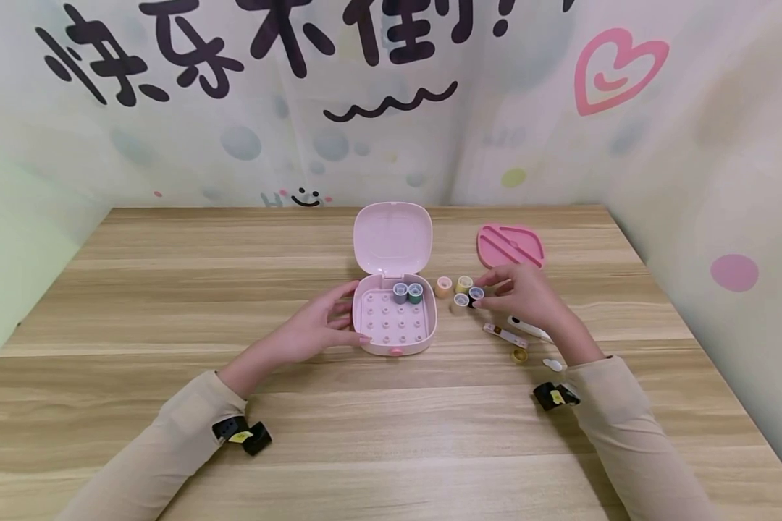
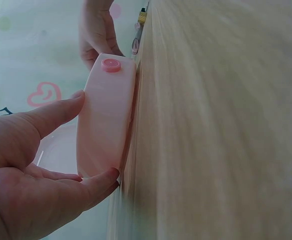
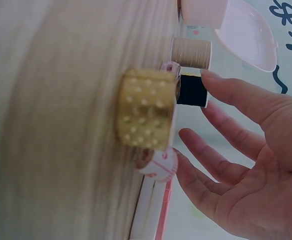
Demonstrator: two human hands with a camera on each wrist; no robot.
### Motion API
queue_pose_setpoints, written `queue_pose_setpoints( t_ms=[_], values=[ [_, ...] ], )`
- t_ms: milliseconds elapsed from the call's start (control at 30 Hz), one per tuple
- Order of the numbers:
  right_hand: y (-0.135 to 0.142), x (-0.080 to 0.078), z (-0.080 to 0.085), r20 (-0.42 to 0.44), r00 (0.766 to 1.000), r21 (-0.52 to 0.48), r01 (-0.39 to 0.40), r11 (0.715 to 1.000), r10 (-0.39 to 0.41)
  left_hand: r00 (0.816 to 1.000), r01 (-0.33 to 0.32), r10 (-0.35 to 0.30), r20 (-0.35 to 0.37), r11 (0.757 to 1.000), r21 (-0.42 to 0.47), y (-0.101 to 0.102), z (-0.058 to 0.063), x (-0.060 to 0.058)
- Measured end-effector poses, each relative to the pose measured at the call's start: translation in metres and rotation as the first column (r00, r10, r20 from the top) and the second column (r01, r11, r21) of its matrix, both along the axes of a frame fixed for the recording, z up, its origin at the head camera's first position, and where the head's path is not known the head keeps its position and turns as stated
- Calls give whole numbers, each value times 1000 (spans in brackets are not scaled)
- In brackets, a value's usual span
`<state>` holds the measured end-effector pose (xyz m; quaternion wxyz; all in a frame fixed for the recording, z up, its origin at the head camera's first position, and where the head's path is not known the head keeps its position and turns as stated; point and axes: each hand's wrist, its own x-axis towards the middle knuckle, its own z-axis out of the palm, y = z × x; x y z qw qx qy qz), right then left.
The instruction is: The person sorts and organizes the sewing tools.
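The left hand point(image 1: 313, 325) has hold of the pink box point(image 1: 396, 350) by its side; the lid point(image 1: 393, 237) stands up, and I count two spools point(image 1: 415, 293) inside. Over to the right, the right hand point(image 1: 520, 295) pinches a dark spool point(image 1: 476, 293) beside three paler spools point(image 1: 443, 289), a pink tray point(image 1: 505, 250) behind them on the table point(image 1: 391, 427).

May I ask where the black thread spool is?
In the head view, the black thread spool is right of the pink plastic box, touching the right hand.
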<state>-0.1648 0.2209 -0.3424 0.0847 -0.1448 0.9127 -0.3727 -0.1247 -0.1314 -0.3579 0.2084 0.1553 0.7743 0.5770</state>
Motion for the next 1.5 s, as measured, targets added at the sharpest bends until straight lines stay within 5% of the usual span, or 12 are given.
queue_pose_setpoints(
  t_ms=[433,1500],
  values=[
    [2,-2,-3,4,1000,1,0,1000,0,1000,3,-3,12,1000,-12,0,-1,-1],
    [1,2,24,-2,998,-1,55,998,-55,1000,12,-13,-12,1000,-12,-1,-1,-1]
  ],
)
